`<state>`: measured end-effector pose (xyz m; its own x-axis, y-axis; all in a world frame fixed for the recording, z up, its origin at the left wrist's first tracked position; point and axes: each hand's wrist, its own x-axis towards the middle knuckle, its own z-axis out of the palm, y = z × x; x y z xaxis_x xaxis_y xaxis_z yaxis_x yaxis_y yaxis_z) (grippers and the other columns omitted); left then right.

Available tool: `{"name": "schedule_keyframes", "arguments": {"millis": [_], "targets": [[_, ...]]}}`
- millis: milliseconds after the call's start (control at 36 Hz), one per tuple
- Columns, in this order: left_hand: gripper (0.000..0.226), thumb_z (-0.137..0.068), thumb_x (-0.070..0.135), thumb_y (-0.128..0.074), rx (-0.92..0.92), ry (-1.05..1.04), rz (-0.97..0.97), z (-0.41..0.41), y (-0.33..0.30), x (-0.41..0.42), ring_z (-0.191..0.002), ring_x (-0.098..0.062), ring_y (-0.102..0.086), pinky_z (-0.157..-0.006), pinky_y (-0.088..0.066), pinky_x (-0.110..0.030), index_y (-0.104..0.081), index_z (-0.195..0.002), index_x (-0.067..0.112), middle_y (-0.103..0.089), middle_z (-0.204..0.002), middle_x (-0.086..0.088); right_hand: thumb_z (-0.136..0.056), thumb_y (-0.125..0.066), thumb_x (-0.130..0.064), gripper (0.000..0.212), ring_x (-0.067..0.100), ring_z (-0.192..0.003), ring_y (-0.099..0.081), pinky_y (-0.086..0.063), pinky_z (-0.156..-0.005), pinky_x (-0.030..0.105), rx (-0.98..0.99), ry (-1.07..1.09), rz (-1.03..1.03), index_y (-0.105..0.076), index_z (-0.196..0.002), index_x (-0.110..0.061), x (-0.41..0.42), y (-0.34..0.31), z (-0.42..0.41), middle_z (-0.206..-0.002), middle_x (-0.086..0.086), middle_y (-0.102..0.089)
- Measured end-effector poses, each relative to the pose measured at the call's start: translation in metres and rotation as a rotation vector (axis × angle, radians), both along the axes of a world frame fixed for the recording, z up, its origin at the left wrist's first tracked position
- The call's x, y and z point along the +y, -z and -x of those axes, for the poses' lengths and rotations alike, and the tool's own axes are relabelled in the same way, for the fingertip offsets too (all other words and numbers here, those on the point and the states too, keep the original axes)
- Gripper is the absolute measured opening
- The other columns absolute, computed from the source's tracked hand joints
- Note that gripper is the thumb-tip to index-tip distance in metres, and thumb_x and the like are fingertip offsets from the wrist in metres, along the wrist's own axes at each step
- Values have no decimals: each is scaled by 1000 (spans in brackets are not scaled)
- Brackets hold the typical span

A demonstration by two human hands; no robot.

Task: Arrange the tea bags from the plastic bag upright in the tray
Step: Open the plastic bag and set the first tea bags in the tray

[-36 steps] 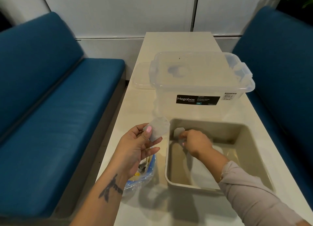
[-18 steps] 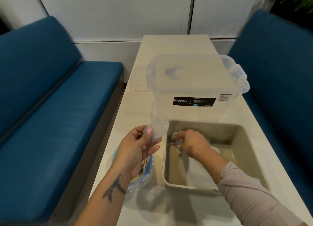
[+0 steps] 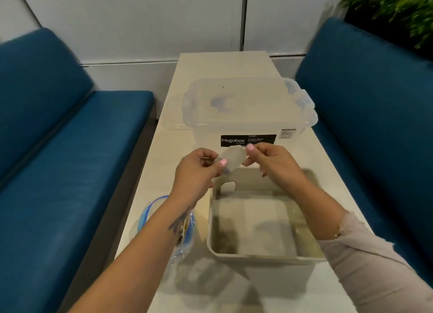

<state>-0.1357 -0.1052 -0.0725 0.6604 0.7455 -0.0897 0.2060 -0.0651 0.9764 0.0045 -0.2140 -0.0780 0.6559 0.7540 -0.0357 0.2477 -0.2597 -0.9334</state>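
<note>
The plastic bag (image 3: 164,230) lies at 7 o'clock on the table (image 3: 328,172), partly under the left forearm; its contents are too blurred to count. Just beside it, at 5 o'clock, sits the beige tray (image 3: 264,254). 1 pale tea bag (image 3: 228,187) stands upright against the tray's far-left wall, at 11 o'clock within the tray; the remaining floor shows no other bags.

Above the tray's far edge, at 12 o'clock, both hands hold 1 tea bag (image 3: 232,159). The left hand (image 3: 196,172) pinches its left end between thumb and fingers. The right hand (image 3: 269,160) pinches its right end, fingers curled.

Beyond the hands stands a clear lidded box (image 3: 248,111).

Assessment: the task is at an early stage. 1 bag appears placed, 1 is in hand, and an unknown number remain bagged.
</note>
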Motion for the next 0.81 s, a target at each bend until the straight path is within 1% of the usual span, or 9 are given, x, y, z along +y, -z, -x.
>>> {"name": "schedule_keyframes", "arguments": {"millis": [111,194,306,361,417,556,667,750,806], "targets": [[11,-79,23,-74,116,77,-192,-20,2,4,-69,-10,-68,-65,-53,-27,-63,-81,21,-71,-73,4,-82,-72,-26,9,0,-58,-48,-36,-56,14,-97,73,-16,-68,-80,-18,-2,2,-5,-67,-9,-61],[16,-74,30,-77,229,122,-317,-30,7,6,-76,-10,-66,-73,-54,-32,-65,-82,23,-70,-78,7,-81,-73,-21,7,1,-60,-49,-37,-56,11,-163,116,22,-69,-81,-15,-5,6,-8,-66,-9,-60],[23,-74,41,-74,500,164,-765,-33,11,11,-116,-16,-48,-86,-40,-31,-65,-92,31,-60,-120,8,-81,-72,-22,3,11,-75,-55,-40,-67,24,-301,116,176,-72,-84,-20,-8,12,-11,-79,-4,-66],[23,-77,46,-70,683,248,-975,-36,13,13,-135,-21,-25,-103,-27,-36,-69,-97,34,-41,-144,7,-85,-68,-24,8,17,-85,-58,-40,-71,24,-409,79,341,-73,-92,-24,-7,16,-12,-87,-1,-68],[23,-80,51,-66,826,339,-1116,-40,17,14,-143,-28,-6,-113,-11,-49,-70,-99,37,-21,-156,3,-91,-61,-23,16,22,-93,-60,-42,-74,26,-481,17,471,-71,-103,-24,-4,23,-14,-97,4,-69],[22,-83,48,-62,1010,508,-1350,-52,30,10,-142,-40,16,-108,4,-69,-71,-91,29,2,-160,-5,-95,-52,-21,15,28,-94,-60,-40,-69,29,-745,-108,602,-63,-105,-22,1,44,-11,-99,4,-68],[19,-81,43,-65,1060,572,-1433,-60,36,9,-141,-42,21,-104,9,-72,-69,-80,25,3,-160,-5,-96,-49,-22,8,29,-89,-61,-34,-64,28,-870,-125,607,-56,-100,-22,3,53,-4,-95,5,-67],[15,-85,30,-59,1072,569,-1497,-63,38,9,-140,-43,22,-102,14,-72,-61,-72,23,0,-160,-5,-93,-51,-19,10,27,-90,-61,-34,-66,26,-854,-99,602,-60,-96,-23,7,58,-2,-95,3,-67],[14,-87,27,-57,1063,544,-1528,-64,39,8,-140,-43,21,-101,15,-71,-64,-76,23,-3,-160,-5,-91,-52,-18,11,25,-90,-62,-38,-69,26,-832,-80,605,-62,-93,-23,10,60,-1,-95,1,-67]]}}
